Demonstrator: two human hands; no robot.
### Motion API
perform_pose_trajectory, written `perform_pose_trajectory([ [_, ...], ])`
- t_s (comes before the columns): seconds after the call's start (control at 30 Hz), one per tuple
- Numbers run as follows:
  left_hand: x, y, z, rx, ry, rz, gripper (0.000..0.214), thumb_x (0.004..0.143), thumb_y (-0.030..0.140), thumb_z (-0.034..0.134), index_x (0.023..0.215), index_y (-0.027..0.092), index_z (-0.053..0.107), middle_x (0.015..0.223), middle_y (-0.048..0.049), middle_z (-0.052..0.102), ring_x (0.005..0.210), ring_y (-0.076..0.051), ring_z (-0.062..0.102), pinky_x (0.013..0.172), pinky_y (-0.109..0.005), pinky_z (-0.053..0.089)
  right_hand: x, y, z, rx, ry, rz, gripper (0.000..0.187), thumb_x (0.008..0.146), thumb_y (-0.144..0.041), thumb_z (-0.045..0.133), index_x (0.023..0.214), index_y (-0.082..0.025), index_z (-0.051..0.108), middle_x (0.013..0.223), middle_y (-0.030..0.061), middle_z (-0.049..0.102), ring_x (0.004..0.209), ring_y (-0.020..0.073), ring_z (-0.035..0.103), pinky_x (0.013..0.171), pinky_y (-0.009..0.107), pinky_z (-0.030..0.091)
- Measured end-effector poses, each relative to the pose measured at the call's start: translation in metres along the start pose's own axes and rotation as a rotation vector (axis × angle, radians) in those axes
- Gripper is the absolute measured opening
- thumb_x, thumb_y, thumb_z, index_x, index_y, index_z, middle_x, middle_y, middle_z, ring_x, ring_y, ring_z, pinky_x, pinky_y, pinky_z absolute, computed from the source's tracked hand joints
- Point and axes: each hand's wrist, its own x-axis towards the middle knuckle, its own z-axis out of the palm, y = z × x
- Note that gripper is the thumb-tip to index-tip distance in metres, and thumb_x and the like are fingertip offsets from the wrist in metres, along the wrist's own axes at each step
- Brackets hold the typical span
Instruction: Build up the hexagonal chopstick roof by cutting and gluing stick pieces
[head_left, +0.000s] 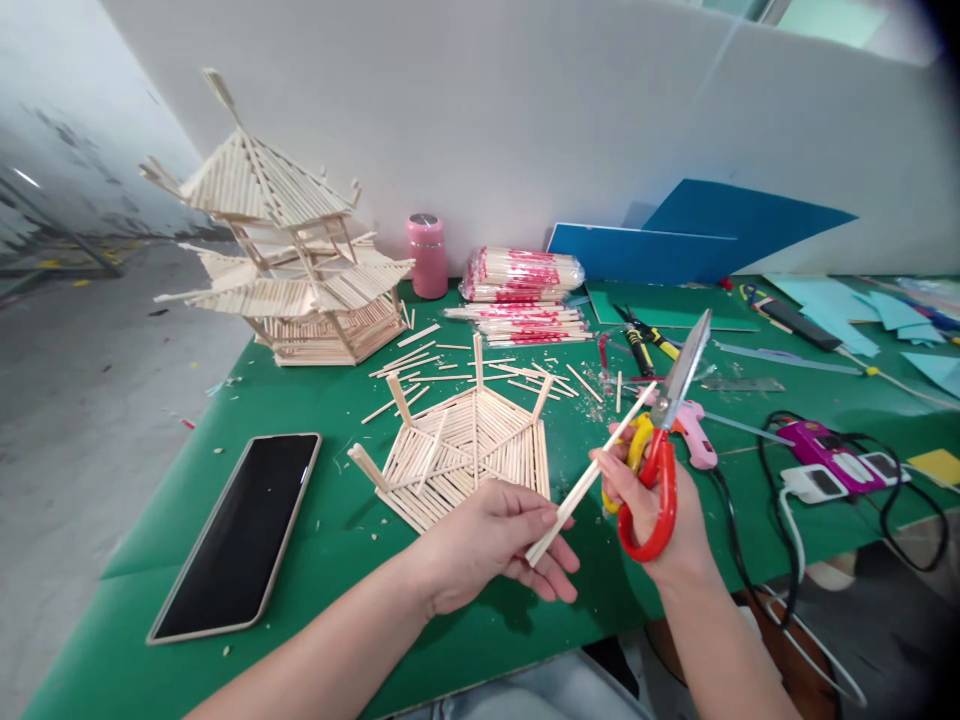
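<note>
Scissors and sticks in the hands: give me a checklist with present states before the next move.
1. Left hand grips the sticks near their lower end: ok.
2. Right hand holds the scissors and touches the sticks too: ok.
3. Scissor blades point away from the left hand: ok.
4. Every corner of the hexagonal stick panel has a post: cannot tell; four posts show, but the left hand covers part of the near side.
5. Glue gun, just beyond the right hand, is cold: cannot tell.
6. Area behind the panel is free of loose pieces: not ok; stick pieces lie scattered there.
</note>
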Motion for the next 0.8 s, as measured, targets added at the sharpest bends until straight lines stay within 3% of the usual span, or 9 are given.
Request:
perform_pose_trajectory([
  [0.1,-0.008,-0.001,0.001,0.044,0.0,0.043,0.025,0.079,0.031,0.052,0.089,0.009,0.059,0.075,-0.0082,0.064,0.063,-0.015,0.064,0.061,-0.027,0.046,0.002,-0.001,0.0,-0.006,0.007,-0.011,0.031,0.067,-0.023,0.068,0.094,-0.021,0.053,0.062,-0.0063,0.047,0.046,0.0044,0.04,0.04,0.016,0.034],
  [0.2,-0.019,-0.01,0.002,0.119,0.064,0.222,0.043,0.075,0.023,0.059,0.116,0.019,0.047,0.089,-0.0061,0.063,0.074,-0.015,0.063,0.07,-0.029,0.046,0.001,-0.005,0.0,0.02,-0.005,-0.002,0.03,0.067,-0.022,0.067,0.094,-0.021,0.053,0.06,-0.0068,0.046,0.044,0.0042,0.039,0.039,0.016,0.034],
  [0.23,-0.022,-0.014,0.002,0.127,0.028,0.273,0.044,0.076,0.022,0.059,0.118,0.022,0.045,0.093,-0.006,0.061,0.078,-0.016,0.063,0.072,-0.03,0.046,0.001,-0.006,0.0,0.037,-0.016,0.005,0.03,0.067,-0.022,0.067,0.094,-0.022,0.053,0.059,-0.0071,0.045,0.043,0.004,0.039,0.039,0.016,0.033],
  [0.33,-0.029,-0.023,0.002,0.151,-0.03,0.362,0.036,0.078,0.019,0.055,0.113,0.026,0.051,0.102,-0.0063,0.06,0.088,-0.017,0.061,0.076,-0.03,0.047,0.0,-0.008,0.002,0.085,-0.057,0.038,0.029,0.068,-0.023,0.066,0.094,-0.022,0.052,0.059,-0.0072,0.045,0.042,0.0038,0.039,0.037,0.016,0.032],
  [0.47,-0.034,-0.023,0.003,0.205,-0.017,0.422,0.027,0.079,0.015,0.053,0.105,0.024,0.059,0.099,-0.0073,0.063,0.088,-0.017,0.061,0.076,-0.029,0.048,0.0,-0.009,0.003,0.116,-0.093,0.068,0.03,0.067,-0.025,0.067,0.094,-0.021,0.053,0.064,-0.0057,0.049,0.041,0.0033,0.039,0.036,0.017,0.032],
  [0.8,-0.037,-0.019,0.003,0.42,0.011,0.518,0.028,0.079,0.013,0.053,0.105,0.02,0.06,0.094,-0.0078,0.067,0.083,-0.016,0.063,0.078,-0.028,0.049,-0.001,-0.012,0.006,0.148,-0.123,0.096,0.03,0.067,-0.024,0.067,0.093,-0.02,0.053,0.063,-0.0064,0.045,0.042,0.0032,0.037,0.038,0.017,0.031],
])
